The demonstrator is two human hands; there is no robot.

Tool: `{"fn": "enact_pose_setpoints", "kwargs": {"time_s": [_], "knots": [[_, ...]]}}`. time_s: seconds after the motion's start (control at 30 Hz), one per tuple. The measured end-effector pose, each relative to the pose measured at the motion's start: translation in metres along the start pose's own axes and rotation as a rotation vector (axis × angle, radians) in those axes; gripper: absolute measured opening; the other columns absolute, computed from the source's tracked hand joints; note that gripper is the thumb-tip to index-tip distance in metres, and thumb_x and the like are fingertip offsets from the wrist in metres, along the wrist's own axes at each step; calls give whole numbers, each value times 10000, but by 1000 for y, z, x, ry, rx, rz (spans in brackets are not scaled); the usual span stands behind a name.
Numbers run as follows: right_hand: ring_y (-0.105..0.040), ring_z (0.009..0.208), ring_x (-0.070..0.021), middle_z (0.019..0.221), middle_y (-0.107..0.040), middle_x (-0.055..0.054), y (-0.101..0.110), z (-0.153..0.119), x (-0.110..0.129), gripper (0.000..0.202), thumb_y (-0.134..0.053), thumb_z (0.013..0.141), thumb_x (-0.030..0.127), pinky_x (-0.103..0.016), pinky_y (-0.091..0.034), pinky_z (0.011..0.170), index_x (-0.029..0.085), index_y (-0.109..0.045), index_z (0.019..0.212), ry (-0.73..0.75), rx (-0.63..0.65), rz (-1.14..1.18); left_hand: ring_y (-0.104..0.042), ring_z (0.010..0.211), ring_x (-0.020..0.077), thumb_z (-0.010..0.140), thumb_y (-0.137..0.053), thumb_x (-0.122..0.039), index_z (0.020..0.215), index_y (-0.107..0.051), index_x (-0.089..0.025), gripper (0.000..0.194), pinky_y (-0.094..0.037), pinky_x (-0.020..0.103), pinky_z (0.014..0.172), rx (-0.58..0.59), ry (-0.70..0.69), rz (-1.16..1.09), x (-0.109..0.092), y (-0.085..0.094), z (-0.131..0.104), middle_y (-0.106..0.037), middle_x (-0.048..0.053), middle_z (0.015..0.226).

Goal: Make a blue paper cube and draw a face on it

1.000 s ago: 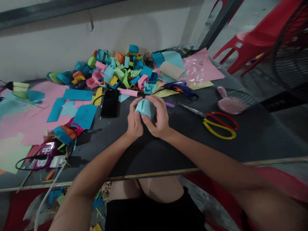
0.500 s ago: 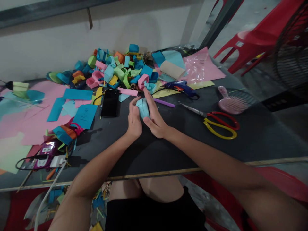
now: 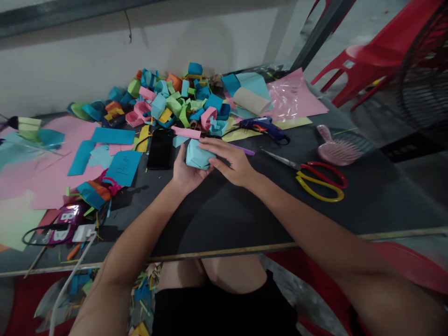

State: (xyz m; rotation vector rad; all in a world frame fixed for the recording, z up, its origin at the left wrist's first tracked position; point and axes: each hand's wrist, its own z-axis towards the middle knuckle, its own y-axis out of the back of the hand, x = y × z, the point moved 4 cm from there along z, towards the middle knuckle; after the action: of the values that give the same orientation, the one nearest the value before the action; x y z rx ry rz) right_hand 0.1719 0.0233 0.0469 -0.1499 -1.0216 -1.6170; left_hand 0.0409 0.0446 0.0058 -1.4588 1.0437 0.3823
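Observation:
A light blue folded paper piece (image 3: 198,155), boxy with creased faces, is held between my two hands above the dark table. My left hand (image 3: 188,173) cups it from below and the left, thumb up along its side. From the right, my right hand (image 3: 233,161) rests its fingers on the piece's top and right side. Just left of my hands lies a black phone (image 3: 160,149). Behind them, a pink paper strip (image 3: 186,133) and a purple strip (image 3: 245,149) are on the table, the purple one partly covered by my right hand.
A heap of folded coloured paper pieces (image 3: 178,100) lies along the wall. Right of my hands are scissors (image 3: 315,177), a pink hairbrush (image 3: 338,148) and a blue glue gun (image 3: 264,127). Paper sheets (image 3: 70,140) and a purple device with a cable (image 3: 68,224) cover the left.
The paper piece has moved slightly left and been turned. My hands went from pressing it between upright palms to the left cupping beneath and the right lying over it.

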Motion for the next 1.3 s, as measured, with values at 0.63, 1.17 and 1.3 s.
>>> {"fn": "enact_pose_setpoints", "kwargs": {"time_s": [0.63,1.17,1.3], "knots": [[-528,1305,-228,1367,-599,-65,-7,-4,-8,406,-457,967,414,-473,-401,1117,262,-589,1319,-114,-30,-51,-665,930,225,906,-330,-628,993,-680,-207,554,-551,373,791,-47,5,84,15,9,10,-712,74,903],[-186,1491,-304,1607,-216,-138,-23,-7,9,830,-436,939,518,-508,-182,1196,108,-70,1560,96,296,-557,-654,1071,281,927,-297,-631,1208,-609,-151,637,-488,430,965,-103,253,-198,4,-3,-1,-727,82,1024],[-198,1489,-299,1605,-225,-136,-25,-7,7,804,-510,924,351,-515,-167,1205,112,-79,1559,81,300,-599,-651,1102,267,951,-251,-599,1241,-587,-143,636,-481,411,992,-69,201,-114,-1,-1,-1,-728,82,1041]]}}
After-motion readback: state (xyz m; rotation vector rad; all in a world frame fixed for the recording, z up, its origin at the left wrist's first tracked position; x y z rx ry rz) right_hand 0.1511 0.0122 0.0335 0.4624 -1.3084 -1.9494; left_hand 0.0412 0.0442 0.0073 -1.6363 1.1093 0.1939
